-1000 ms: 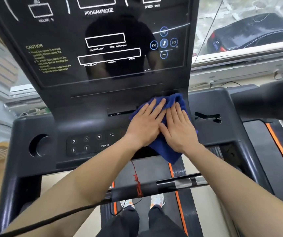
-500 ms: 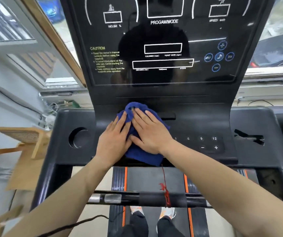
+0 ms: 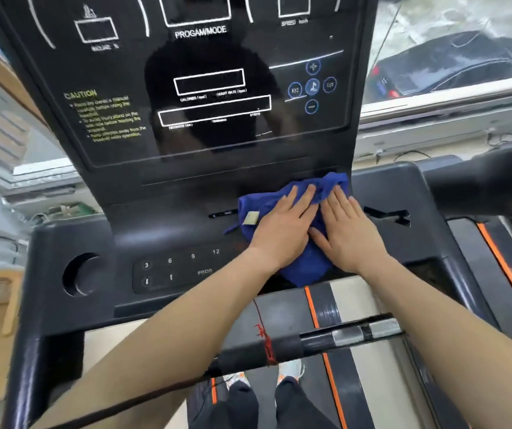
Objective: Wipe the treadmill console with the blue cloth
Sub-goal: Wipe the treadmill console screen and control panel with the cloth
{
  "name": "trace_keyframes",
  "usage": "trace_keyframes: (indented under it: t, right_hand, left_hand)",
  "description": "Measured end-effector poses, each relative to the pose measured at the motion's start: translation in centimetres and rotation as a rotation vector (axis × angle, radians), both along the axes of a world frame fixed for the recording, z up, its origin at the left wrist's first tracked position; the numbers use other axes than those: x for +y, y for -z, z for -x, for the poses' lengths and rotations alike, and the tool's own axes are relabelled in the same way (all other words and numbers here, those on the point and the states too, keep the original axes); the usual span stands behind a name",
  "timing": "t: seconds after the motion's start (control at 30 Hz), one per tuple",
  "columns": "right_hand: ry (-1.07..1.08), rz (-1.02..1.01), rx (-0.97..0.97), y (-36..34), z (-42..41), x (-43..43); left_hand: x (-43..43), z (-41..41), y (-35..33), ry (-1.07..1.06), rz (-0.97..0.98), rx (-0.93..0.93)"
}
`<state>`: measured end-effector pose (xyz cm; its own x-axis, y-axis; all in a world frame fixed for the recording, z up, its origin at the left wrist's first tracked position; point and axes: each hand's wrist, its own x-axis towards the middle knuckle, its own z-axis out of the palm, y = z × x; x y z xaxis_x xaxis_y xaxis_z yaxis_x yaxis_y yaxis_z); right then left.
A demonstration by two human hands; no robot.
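The black treadmill console (image 3: 168, 233) fills the view, with its glossy display panel (image 3: 208, 88) standing upright behind a sloped lower deck. A crumpled blue cloth (image 3: 267, 205) lies on the right part of that deck, just under the display's lower right corner. My left hand (image 3: 282, 227) and my right hand (image 3: 347, 233) lie flat on the cloth side by side, fingers pointing away from me, pressing it against the surface. A small beige tag shows on the cloth's left edge. The hands hide the middle of the cloth.
A button pad (image 3: 180, 267) marked 3, 6, 9, 12 sits left of the cloth, and a round cup holder (image 3: 81, 274) further left. A handlebar (image 3: 341, 335) with a red cord (image 3: 264, 332) crosses below my arms. A thick side grip (image 3: 480, 184) juts in at right.
Both hands slid the cloth from the right side of the deck to the left-centre, then back to the right side under the display's corner. The view swung along with them.
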<state>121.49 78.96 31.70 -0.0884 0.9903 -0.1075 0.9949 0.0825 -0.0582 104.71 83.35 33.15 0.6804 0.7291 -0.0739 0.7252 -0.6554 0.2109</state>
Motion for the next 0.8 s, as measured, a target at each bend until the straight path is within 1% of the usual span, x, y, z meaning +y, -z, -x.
trace_keyframes:
  t: [0.07,0.13,0.2,0.27,0.33,0.43,0.5,0.6,0.73,0.8]
  right_hand:
    - [0.098,-0.002,0.028,-0.1,-1.5,-1.5]
    - [0.172,-0.024,0.047,-0.1,-1.5,-3.1]
    - [0.224,-0.047,0.066,0.1,-0.2,-4.3]
    - [0.220,-0.035,0.072,0.2,2.1,-5.0]
    - [0.151,-0.004,0.068,0.5,5.3,-4.9]
    - [0.098,-0.010,0.181,0.3,11.0,-3.8]
    - [0.046,-0.014,0.200,0.0,15.1,-2.9]
    - [-0.024,0.027,0.175,-0.1,20.3,-2.4]
    - [-0.143,0.060,0.125,-0.2,25.7,-2.3]
    - [-0.218,0.085,0.097,-0.3,27.7,-1.8]
  left_hand:
    - [-0.6,-2.9,0.1,0.032,0.082,-0.001]
    - [-1.4,-4.2,0.1,0.083,0.090,-0.020]
    - [-2.3,-3.5,-0.1,0.121,0.060,-0.042]
    - [-3.0,-1.1,0.0,0.114,0.018,-0.057]
    - [-3.5,2.4,0.2,0.052,-0.044,-0.108]
    - [-3.9,8.7,0.8,-0.071,-0.119,-0.145]
    - [-4.0,12.7,0.6,-0.162,-0.126,-0.151]
    - [-4.4,17.6,0.0,-0.292,-0.116,-0.162]
    - [-5.7,22.1,-0.7,-0.488,-0.090,-0.188]
    - [-6.5,23.9,-0.6,-0.553,-0.093,-0.206]
